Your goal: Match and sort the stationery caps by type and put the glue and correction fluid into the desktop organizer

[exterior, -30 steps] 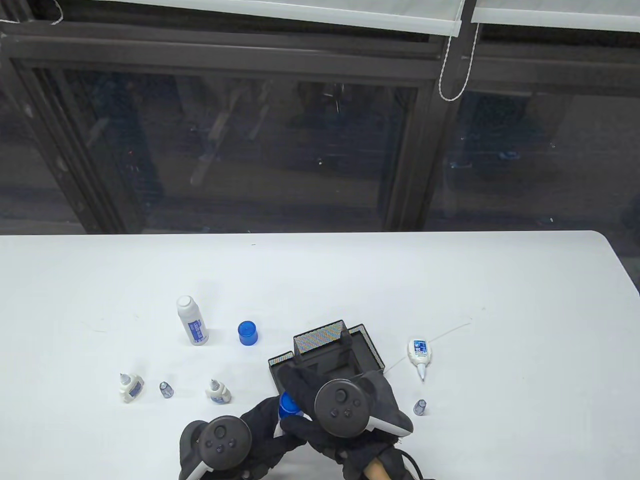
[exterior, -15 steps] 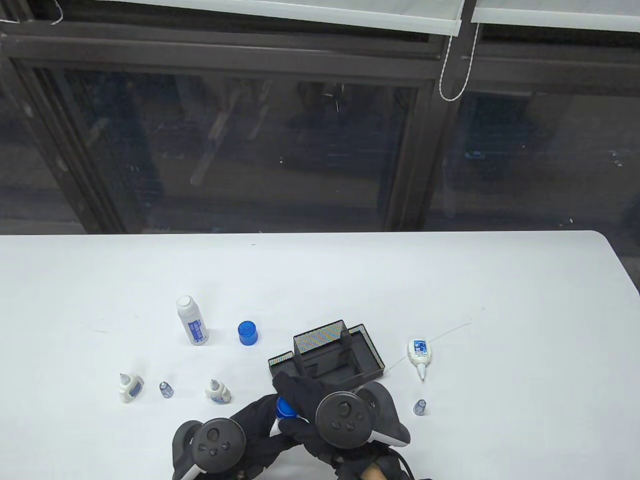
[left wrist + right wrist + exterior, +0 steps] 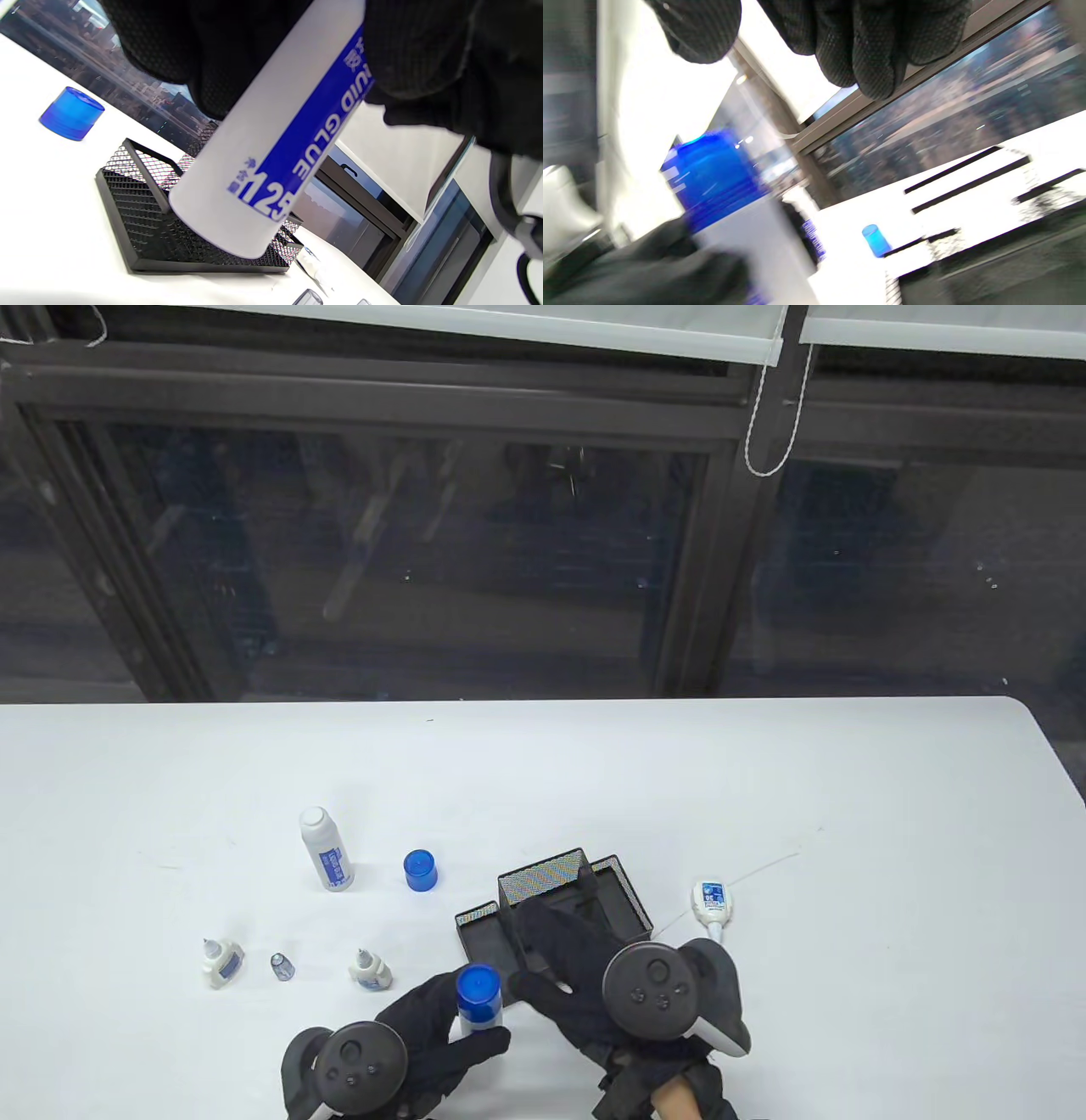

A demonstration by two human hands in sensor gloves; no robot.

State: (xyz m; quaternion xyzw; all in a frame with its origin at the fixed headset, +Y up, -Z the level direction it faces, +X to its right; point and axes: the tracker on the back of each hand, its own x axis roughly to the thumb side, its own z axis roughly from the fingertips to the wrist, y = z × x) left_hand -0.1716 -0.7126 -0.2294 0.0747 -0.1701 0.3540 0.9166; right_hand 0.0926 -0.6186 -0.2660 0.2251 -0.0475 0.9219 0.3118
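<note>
Hands sit at the near edge of the white tabletop (image 3: pixel 764 814): the left hand (image 3: pixel 424 1035) has its gloved fingers wrapped around a white liquid glue bottle (image 3: pixel 480 1014) with a blue cap (image 3: pixel 478 988) fitted on top, held upright in the table view and lifted clear of the surface in the left wrist view, where its blue label reads "GLUE 125". Just beside it, the right hand (image 3: pixel 594 976) is free of the bottle, its fingers extended and relaxed over the near part of the black mesh desktop organizer (image 3: pixel 628 899), holding nothing. To the left of the hands stand two small correction fluid bottles (image 3: pixel 370 969) (image 3: pixel 221 963) with a small clear cap (image 3: pixel 281 966) between them. Right of the organizer lies a small white glue bottle (image 3: pixel 711 902), nozzle pointing toward the person and partly hidden by the right hand's tracker. Farther back, a loose blue cap (image 3: pixel 421 870) stands on the tabletop, and to its left an uncapped tall white glue bottle (image 3: pixel 326 848) stands upright. Beyond the far edge are dark window panes (image 3: pixel 543 560).
</note>
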